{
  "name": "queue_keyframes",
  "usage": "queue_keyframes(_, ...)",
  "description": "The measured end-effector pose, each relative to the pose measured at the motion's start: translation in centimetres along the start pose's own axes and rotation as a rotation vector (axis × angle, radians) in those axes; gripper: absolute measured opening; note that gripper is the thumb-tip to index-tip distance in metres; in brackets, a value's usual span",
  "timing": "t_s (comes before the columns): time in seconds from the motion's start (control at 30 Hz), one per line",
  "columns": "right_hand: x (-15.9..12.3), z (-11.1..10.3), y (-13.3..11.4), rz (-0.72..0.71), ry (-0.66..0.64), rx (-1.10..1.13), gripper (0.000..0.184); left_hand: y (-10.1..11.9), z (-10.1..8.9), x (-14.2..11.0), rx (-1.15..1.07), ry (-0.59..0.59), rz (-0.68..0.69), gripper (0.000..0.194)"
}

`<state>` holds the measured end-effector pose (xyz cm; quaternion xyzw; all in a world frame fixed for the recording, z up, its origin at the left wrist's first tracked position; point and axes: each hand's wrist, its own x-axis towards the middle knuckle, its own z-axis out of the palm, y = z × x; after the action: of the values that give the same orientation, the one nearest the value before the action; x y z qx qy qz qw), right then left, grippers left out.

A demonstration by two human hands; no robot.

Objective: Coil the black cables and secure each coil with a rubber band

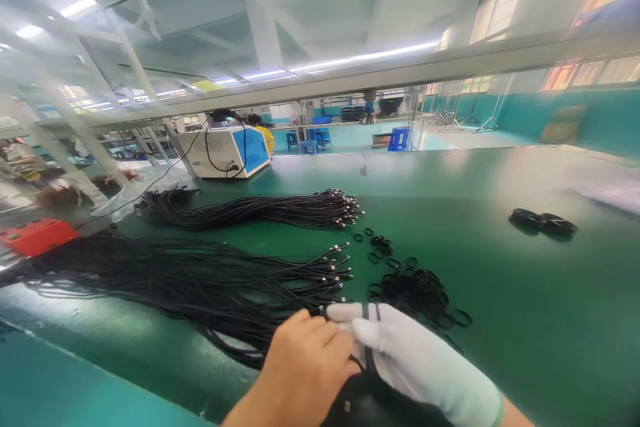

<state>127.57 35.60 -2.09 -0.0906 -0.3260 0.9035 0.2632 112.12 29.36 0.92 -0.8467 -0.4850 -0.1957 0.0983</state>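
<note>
My bare left hand (305, 367) is at the bottom centre with its fingers curled over a coiled black cable (373, 403). My right hand (415, 357), in a white glove, lies right against it. Its fingers are pressed together and point left, and a black rubber band (371, 330) is looped round them. The coil sits under both hands, mostly hidden, with one metal connector showing. Just beyond my fingertips lie the plug ends of a wide spread of black cables (200, 280). A heap of loose black rubber bands (415, 287) lies just beyond my right hand.
A second bundle of black cables (260, 208) lies farther back on the green table (525, 307). Two coiled cables (543, 221) rest at the right. A white and blue machine (227, 152) stands at the back left, beside clear plastic bags. A red box (35, 235) sits at the left edge.
</note>
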Motion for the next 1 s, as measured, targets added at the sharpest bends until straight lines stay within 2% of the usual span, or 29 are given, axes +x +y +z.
queue_keyframes(0.07, -0.1, -0.2, 0.9, 0.138, -0.131, 0.03, 0.028, -1.3, -1.9, 1.5, -0.134, -0.112, -0.008, 0.016)
queue_keyframes(0.13, -0.1, -0.2, 1.5, 0.246, -0.234, 0.119, 0.028, -2.5, -2.8, 2.6, -0.329, -0.21, -0.067, 0.013)
queue_keyframes(0.2, 0.1, 0.0, 1.8, 0.298, -0.283, 0.211, 0.03, -3.3, -2.3, 3.2, -0.564, -0.269, -0.156, 0.012)
queue_keyframes(0.3, 0.2, 0.5, 1.7, 0.305, -0.344, 0.277, 0.032, -3.8, -0.1, 3.0, -0.823, -0.244, -0.234, 0.013)
queue_keyframes(0.37, 0.0, 0.8, 1.3, 0.221, -0.331, 0.273, 0.034, -4.0, 1.2, 2.2, -0.762, -0.204, -0.238, 0.018)
queue_keyframes(0.43, 0.0, 1.0, 0.5, 0.118, -0.284, 0.256, 0.042, -4.3, 1.8, 1.0, -0.562, -0.216, -0.263, 0.025)
queue_keyframes(0.5, 0.0, 1.2, -0.4, 0.013, -0.211, 0.25, 0.047, -4.5, 1.9, -0.4, -0.37, -0.25, -0.345, 0.027)
queue_keyframes(0.57, 0.3, 1.2, -1.3, -0.081, -0.146, 0.253, 0.041, -4.2, 1.9, -1.8, -0.23, -0.253, -0.388, 0.029)
queue_keyframes(0.67, 0.7, 1.0, -2.0, -0.152, -0.068, 0.226, 0.027, -2.3, 2.4, -3.1, -0.037, -0.194, -0.271, 0.024)
queue_keyframes(0.77, 0.7, 0.9, -1.7, -0.132, 0.05, 0.123, 0.023, 0.2, 3.0, -2.8, 0.059, -0.028, -0.143, 0.018)
queue_keyframes(0.83, 0.5, 0.9, -1.0, -0.073, 0.153, 0.025, 0.03, 1.0, 2.5, -2.0, 0.065, 0.08, -0.087, 0.019)
queue_keyframes(0.87, 0.3, 0.9, -0.7, -0.031, 0.172, -0.019, 0.033, 1.1, 1.8, -1.5, 0.059, 0.095, -0.052, 0.019)
queue_keyframes(0.93, -0.2, 1.0, 0.0, 0.071, 0.086, -0.077, 0.033, 0.7, -0.3, -0.5, 0.035, 0.038, 0.005, 0.018)
queue_keyframes(1.0, -0.5, 1.1, 0.6, 0.18, -0.093, -0.063, 0.03, -0.3, -2.5, 0.4, -0.032, -0.073, 0.0, 0.017)
